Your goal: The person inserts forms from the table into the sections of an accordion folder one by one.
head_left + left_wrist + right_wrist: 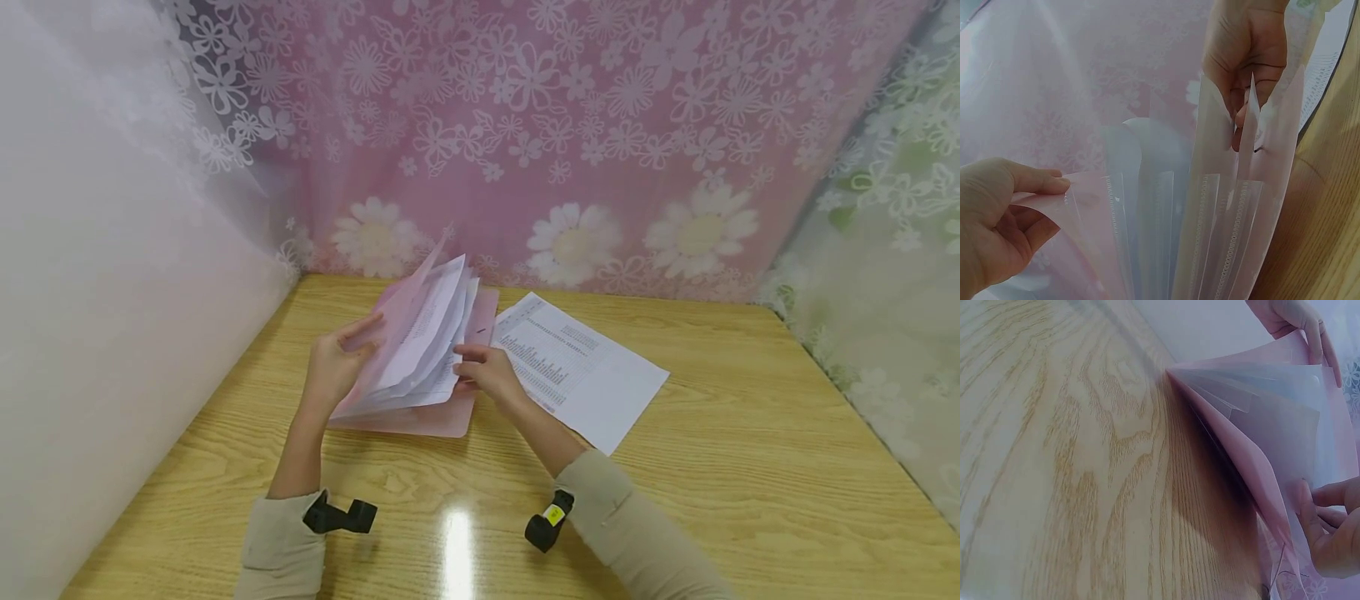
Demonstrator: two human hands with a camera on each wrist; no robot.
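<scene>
A pink translucent folder point(450, 421) stands partly open on the table, with several clear sleeves and white printed papers point(431, 333) fanned between its covers. My left hand point(335, 367) holds the raised front cover at its outer edge, pinching it between thumb and fingers, as the left wrist view shows. With my right hand point(487, 372) I pinch the edge of one of the sleeves point(1307, 440) near the folder's open side. To the right lies a loose printed sheet point(585, 367) with a table and bar-like columns, its left corner beside the folder.
The wood-grain table point(720, 467) spreads to the right and in front. Behind it hangs a pink flowered curtain point(600, 125), with a pale wall sheet point(135, 208) on the left and a green-white one point(892, 333) on the right. Black camera mounts point(341, 515) sit on both wrists.
</scene>
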